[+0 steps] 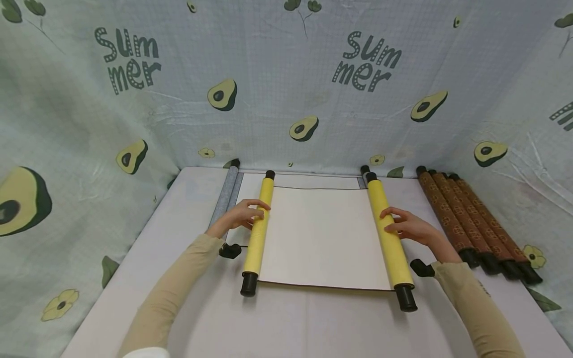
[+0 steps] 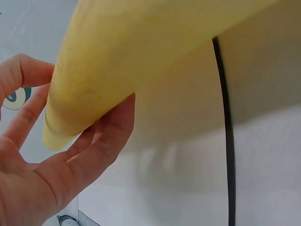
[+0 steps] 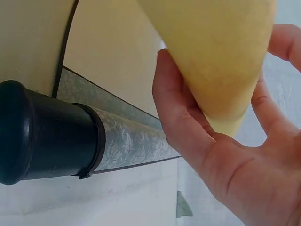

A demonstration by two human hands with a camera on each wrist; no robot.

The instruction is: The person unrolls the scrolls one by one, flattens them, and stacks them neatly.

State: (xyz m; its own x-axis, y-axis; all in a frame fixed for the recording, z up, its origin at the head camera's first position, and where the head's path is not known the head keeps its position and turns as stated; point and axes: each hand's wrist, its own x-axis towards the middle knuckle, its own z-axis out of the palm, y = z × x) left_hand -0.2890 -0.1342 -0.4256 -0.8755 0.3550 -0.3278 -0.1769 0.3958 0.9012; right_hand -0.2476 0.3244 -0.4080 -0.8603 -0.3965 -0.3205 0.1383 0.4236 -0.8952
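Observation:
A yellow scroll stands partly unrolled, its blank white sheet (image 1: pixel 322 238) spread between two yellow rollers with black end knobs. My left hand (image 1: pixel 241 215) grips the left yellow roller (image 1: pixel 256 243), thumb on one side and fingers on the other, as the left wrist view confirms. Around the right yellow roller (image 1: pixel 389 238) curl the fingers of my right hand (image 1: pixel 409 226). Below lies a grey patterned scroll (image 1: pixel 222 196), also spread out and largely covered by the yellow one. Its patterned roller (image 3: pixel 134 139) and black knob (image 3: pixel 51 134) show in the right wrist view.
Several brown patterned scrolls (image 1: pixel 465 219) with black knobs lie side by side at the table's right. The white table (image 1: pixel 286 323) meets a hanging cloth (image 1: pixel 268 54) printed with avocados at the back and sides.

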